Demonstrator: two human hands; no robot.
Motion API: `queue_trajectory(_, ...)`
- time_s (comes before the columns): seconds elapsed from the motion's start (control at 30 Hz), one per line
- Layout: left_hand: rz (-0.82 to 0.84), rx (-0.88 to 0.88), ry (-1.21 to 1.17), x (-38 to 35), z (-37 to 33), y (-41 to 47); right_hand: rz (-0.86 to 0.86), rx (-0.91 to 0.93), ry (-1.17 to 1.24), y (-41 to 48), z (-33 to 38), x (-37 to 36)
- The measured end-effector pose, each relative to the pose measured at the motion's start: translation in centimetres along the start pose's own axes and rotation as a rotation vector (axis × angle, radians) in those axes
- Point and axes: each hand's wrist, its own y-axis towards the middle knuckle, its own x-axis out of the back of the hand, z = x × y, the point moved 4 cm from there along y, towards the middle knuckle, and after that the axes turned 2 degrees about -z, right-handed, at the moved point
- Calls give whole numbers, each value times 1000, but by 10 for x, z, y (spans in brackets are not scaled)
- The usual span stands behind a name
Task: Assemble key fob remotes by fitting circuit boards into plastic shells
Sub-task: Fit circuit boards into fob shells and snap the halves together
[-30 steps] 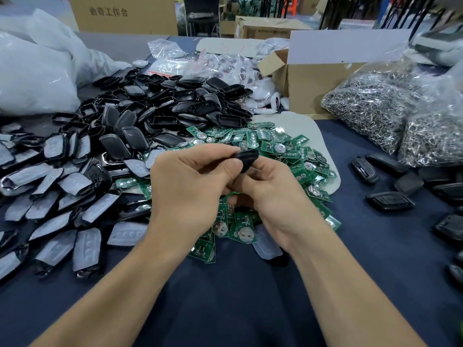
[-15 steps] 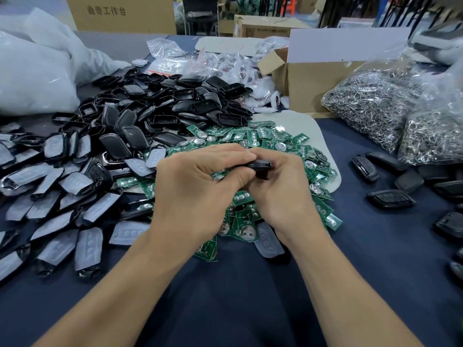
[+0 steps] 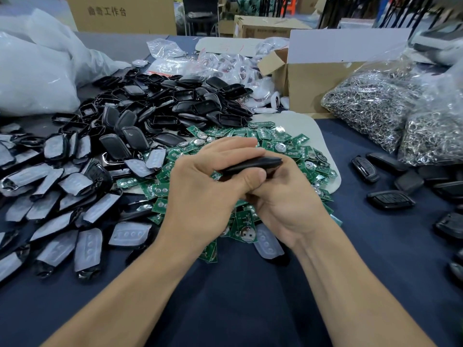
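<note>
Half of black shell [image 3: 253, 164] hidden under left hand [image 3: 200, 194]; right hand [image 3: 288, 204] fingertips covered.

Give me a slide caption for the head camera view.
The left hand and right hand grip a black key fob over a pile of green circuit boards, black shells heaped alongside.

One wide-angle camera rides on the person's head, facing forward and tilted down over the dark blue table [image 3: 238, 296] — close enough that both forearms fill the bottom edge and converge at mid-frame. There the left hand [image 3: 200, 194] and right hand [image 3: 290, 204] grip a black key fob [image 3: 253, 164] just above the centre of the view. Left of them the lens takes in the heap of black shells [image 3: 155, 113], straight ahead the green circuit boards [image 3: 283, 144], to the right the bags of metal rings [image 3: 370, 106]; the cardboard box [image 3: 315, 78] and the room behind run along the top — bent by the lens.
</note>
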Motion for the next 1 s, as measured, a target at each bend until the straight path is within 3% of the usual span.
queue_trajectory(0.13,-10,-29,-15,-1,1,0,-16,14,-43,1,-1,1)
queue_trajectory(0.23,-37,67,-62,2,10,1,-49,-16,-157,3,-4,2)
queue_trajectory(0.43,-142,124,216,21,25,11,-409,-39,-496,0,1,22)
queue_trajectory(0.53,-221,184,282,36,30,15,-576,-9,-217,-3,25,40)
queue_trajectory(0.6,-269,202,294,46,31,19,-667,164,156,-9,47,56)
queue_trajectory(0.67,-321,208,288,54,29,22,-734,242,251,-15,58,68)
queue_trajectory(0.73,-373,203,320,63,26,24,-765,180,2,-13,55,65)
queue_trajectory(0.8,-399,194,442,74,25,27,-722,118,-544,-10,44,49)
queue_trajectory(0.9,-366,174,689,90,19,33,-511,91,-1247,-6,18,19)
queue_trajectory(1.0,-297,206,905,101,21,38,-276,-67,-1565,1,-7,8)
